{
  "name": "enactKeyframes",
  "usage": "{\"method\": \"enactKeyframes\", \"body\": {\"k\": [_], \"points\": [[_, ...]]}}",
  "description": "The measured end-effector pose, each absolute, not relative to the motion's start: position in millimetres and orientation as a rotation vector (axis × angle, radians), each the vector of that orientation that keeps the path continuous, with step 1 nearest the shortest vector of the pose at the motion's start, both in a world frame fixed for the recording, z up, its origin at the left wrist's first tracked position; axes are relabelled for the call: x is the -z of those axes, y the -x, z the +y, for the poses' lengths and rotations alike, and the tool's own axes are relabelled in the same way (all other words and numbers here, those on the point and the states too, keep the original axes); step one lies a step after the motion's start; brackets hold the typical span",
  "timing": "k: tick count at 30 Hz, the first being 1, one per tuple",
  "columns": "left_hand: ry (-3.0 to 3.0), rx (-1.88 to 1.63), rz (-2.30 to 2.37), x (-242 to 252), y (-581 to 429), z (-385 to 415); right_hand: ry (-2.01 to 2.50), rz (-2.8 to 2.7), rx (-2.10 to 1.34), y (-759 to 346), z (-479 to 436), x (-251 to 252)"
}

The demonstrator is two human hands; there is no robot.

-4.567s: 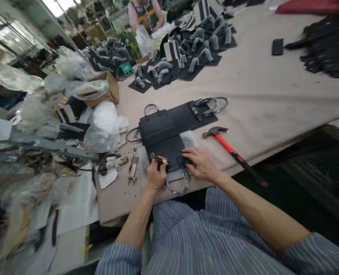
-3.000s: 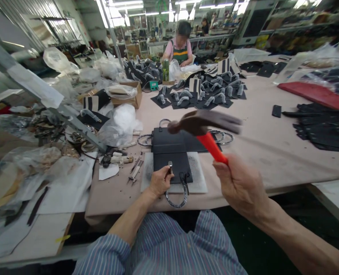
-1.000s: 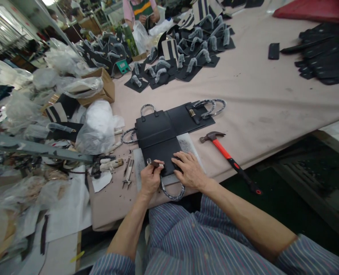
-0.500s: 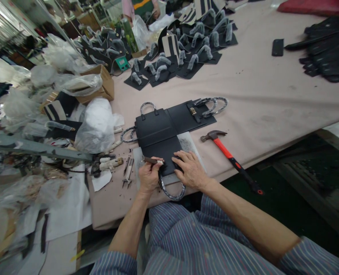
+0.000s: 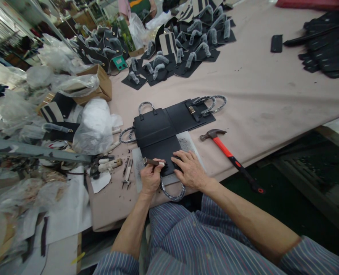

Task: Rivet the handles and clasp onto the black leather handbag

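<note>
My left hand [image 5: 151, 178] is closed around a short metal punch [image 5: 154, 162] with a white band near one end. It holds the tool low over a black leather bag panel [image 5: 160, 151]; whether the tip touches cannot be seen. My right hand [image 5: 191, 168] lies spread on the same panel's right part, fingers stretched out. A plastic-wrapped handle [image 5: 173, 198] loops out from the panel's near edge, between my hands. Under the panel is a pale, worn board [image 5: 186, 141]. More black bag panels [image 5: 152, 127] with wrapped handles lie just beyond.
A claw hammer [image 5: 225, 149] with a red and black handle lies to the right. Small metal tools [image 5: 127, 176] and a mallet-like tool [image 5: 110, 164] are at the left. Bag pieces [image 5: 183, 57] fill the far side; plastic bags [image 5: 93, 126] and a cardboard box [image 5: 104, 82] crowd the left.
My left hand has shifted very slightly right, and the punch in it has tilted a little, showing more of its end. My right hand stays put; the camera view has moved slightly.
</note>
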State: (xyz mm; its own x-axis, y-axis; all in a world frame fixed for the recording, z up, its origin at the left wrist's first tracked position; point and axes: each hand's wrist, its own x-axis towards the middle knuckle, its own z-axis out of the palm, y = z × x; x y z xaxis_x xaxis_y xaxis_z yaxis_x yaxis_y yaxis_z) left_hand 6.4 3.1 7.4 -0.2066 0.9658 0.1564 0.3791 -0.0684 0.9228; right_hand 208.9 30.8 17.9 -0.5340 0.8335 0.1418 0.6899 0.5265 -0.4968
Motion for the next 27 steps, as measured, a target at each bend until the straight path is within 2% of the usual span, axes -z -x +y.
{"method": "enactKeyframes", "body": {"k": [14,20,23,27], "points": [[-1.867,-1.224,1.655,-7.1,-13.9,2.9,1.243,-2.389,-0.55,-208.6,30.1,-12.5],[-1.886,-1.149,1.661,-10.8,-16.5,6.5,1.113,-2.255,-0.656,-228.4,37.7,-17.6],[-1.852,-1.142,1.649,-11.1,-18.6,6.9,1.322,-2.12,-0.438,-266.8,41.3,-20.4],[-1.808,-1.153,1.638,-9.2,-20.4,6.8,1.863,-2.153,-0.131,-333.0,36.4,-19.0]]}}
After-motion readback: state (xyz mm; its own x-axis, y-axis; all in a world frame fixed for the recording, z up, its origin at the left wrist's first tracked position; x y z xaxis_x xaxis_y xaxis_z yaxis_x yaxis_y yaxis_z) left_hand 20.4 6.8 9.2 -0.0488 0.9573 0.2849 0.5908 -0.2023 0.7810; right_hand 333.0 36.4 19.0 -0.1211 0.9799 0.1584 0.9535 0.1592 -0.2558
